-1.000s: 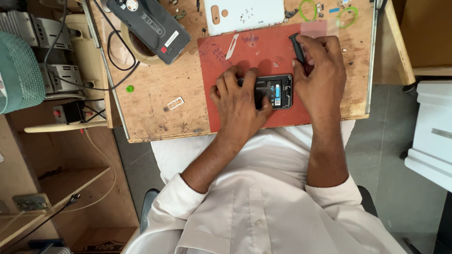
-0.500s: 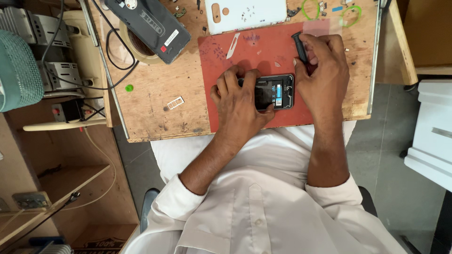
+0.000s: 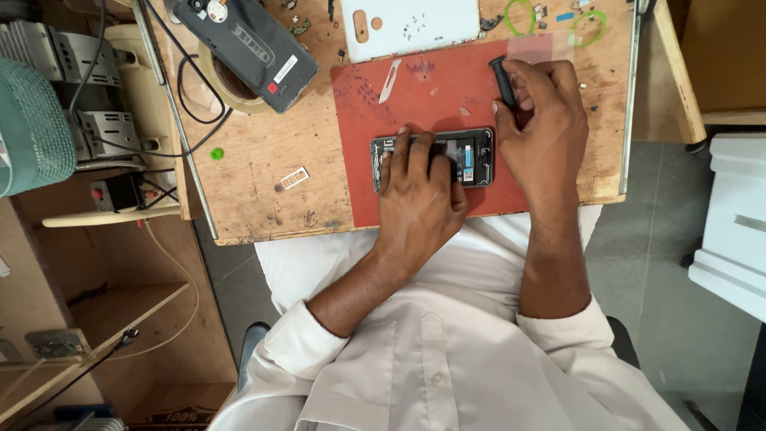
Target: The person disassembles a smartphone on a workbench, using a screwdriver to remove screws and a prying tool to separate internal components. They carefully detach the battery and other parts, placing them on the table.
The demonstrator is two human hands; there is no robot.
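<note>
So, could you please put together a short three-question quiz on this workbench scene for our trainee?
1. True or false: the left hand presses on the opened phone.
2. What does the right hand hold? A) black screwdriver B) scissors C) tape roll
3. What colour is the mat under the phone?

Key: 1 true; 2 A; 3 red.
</note>
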